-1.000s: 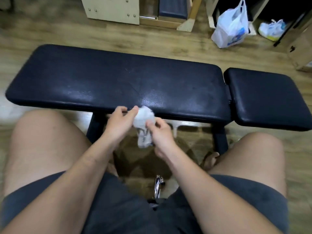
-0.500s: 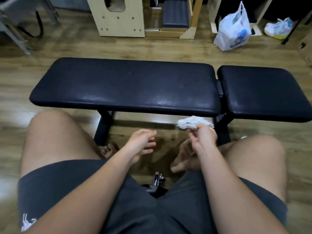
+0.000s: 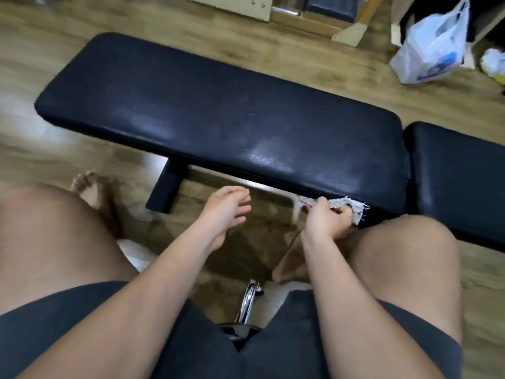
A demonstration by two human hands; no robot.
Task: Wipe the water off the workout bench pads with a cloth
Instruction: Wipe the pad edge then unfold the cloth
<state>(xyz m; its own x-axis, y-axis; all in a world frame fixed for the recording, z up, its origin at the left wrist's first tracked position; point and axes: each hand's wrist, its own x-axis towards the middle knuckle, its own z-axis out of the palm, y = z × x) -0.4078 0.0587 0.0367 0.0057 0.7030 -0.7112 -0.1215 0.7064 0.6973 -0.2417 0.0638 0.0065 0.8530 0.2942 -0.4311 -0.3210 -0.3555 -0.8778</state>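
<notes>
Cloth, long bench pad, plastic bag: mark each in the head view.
cloth [image 3: 351, 207]: head view, frayed edge.
long bench pad [image 3: 218, 110]: head view, top middle.
plastic bag [image 3: 434, 50]: head view, white side.

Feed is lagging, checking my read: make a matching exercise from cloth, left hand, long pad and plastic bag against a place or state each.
1 cloth
2 left hand
3 long pad
4 plastic bag

A on the floor beyond the bench
B gripped by the right hand
C open, holding nothing
D dark, with shiny patches

Pairs: 1-B, 2-C, 3-D, 4-A
</notes>
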